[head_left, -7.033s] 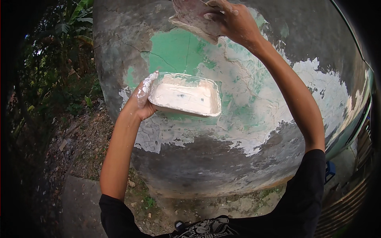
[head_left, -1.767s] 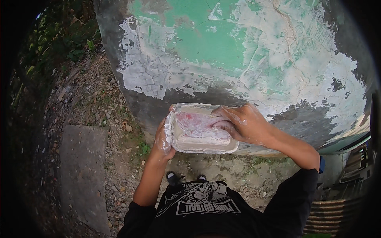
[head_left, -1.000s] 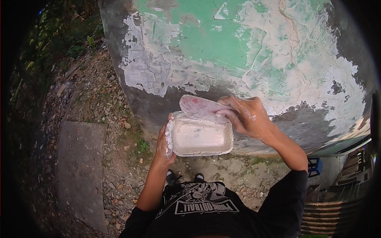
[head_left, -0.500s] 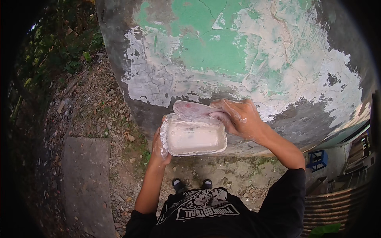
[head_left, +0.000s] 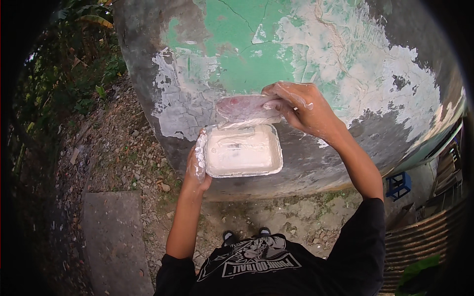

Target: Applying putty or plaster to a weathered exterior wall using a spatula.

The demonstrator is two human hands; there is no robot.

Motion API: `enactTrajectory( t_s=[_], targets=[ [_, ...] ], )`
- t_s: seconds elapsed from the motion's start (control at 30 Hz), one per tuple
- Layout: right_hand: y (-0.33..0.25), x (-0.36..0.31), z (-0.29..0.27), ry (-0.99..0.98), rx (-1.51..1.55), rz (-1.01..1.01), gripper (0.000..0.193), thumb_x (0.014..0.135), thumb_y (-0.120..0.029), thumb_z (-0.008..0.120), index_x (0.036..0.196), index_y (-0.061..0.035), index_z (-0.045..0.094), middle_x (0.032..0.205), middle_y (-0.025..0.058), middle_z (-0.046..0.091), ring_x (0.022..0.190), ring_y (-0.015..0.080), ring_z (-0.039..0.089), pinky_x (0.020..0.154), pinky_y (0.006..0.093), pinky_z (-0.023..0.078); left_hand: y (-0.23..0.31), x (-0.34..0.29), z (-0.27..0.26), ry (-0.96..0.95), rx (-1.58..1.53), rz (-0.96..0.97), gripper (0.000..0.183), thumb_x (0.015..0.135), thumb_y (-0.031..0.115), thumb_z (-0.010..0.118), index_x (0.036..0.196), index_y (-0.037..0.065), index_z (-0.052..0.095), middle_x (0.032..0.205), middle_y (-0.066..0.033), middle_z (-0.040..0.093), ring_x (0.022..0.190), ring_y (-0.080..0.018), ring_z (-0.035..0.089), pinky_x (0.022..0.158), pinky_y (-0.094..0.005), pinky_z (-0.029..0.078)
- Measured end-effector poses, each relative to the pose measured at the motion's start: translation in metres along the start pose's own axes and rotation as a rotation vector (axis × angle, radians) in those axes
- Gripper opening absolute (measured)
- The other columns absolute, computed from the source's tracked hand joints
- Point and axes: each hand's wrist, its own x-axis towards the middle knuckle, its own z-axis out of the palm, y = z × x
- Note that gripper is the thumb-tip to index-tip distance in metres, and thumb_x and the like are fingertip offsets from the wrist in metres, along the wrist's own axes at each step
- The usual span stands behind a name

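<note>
Head view: gripping tub (head_left: 247, 174) of paste (head_left: 249, 157) by left side with left hand (head_left: 196, 166); pinching scraper (head_left: 242, 108) in right hand (head_left: 303, 107) at tub's far rim, near patchy wall (head_left: 256, 69).

black shirt (head_left: 308, 277) | chest | one line of pale boxed lettering (head_left: 260, 266)

The wall (head_left: 247, 69) bars the way ahead; passing room lies between tub (head_left: 244, 174) and shirt (head_left: 306, 278) (above the ground (head_left: 296, 217)).

Your shallow rectangular tub (head_left: 245, 174) is smeared creamy white, your flat, thin scraper (head_left: 239, 108) streaked pinkish-white, your black T-shirt (head_left: 316, 271) printed pale grey, and the rough plaster wall (head_left: 247, 69) blotched mint green, white and charcoal.
</note>
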Motion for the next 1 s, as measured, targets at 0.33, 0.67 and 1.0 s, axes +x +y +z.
enactTrajectory(
  t_s=[0.33, 0.67, 1.0],
  targets=[
    [0.059, 0.067, -0.010, -0.005, -0.375, -0.086, 0.033, 0.078, -0.001, 0.057, 0.109, -0.0088, 0.060, 0.097, 0.0100, 0.068, 0.087, 0.0316, 0.064, 0.073, 0.0405, 0.053, 0.001, 0.026, 0.000, -0.025, -0.017, 0.059, 0.051, 0.095, 0.044, 0.048, 0.122, 0.001, 0.053, 0.115, -0.0101, 0.062, 0.103, -0.0202, 0.062, 0.088, -0.0346, 0.052],
    [0.090, 0.118, -0.024, 0.218, -0.674, -0.168, 0.030, 0.075, 0.000, 0.062, 0.104, -0.0077, 0.060, 0.100, 0.0095, 0.067, 0.092, 0.0304, 0.062, 0.077, 0.0403, 0.052, -0.015, 0.024, -0.022, 0.014, -0.060, 0.060, 0.051, 0.096, 0.043, 0.048, 0.125, 0.001, 0.051, 0.119, -0.0096, 0.060, 0.106, -0.0200, 0.059, 0.092, -0.0347, 0.049],
    [0.058, 0.075, -0.029, 0.083, -0.468, -0.233, 0.029, 0.073, -0.003, 0.064, 0.101, -0.0108, 0.057, 0.093, 0.0035, 0.066, 0.082, 0.0277, 0.062, 0.067, 0.0379, 0.052, -0.022, 0.013, -0.032, 0.027, -0.074, 0.042, 0.049, 0.096, 0.042, 0.048, 0.122, 0.001, 0.053, 0.116, -0.0101, 0.061, 0.104, -0.0202, 0.060, 0.090, -0.0343, 0.050]
  ],
)
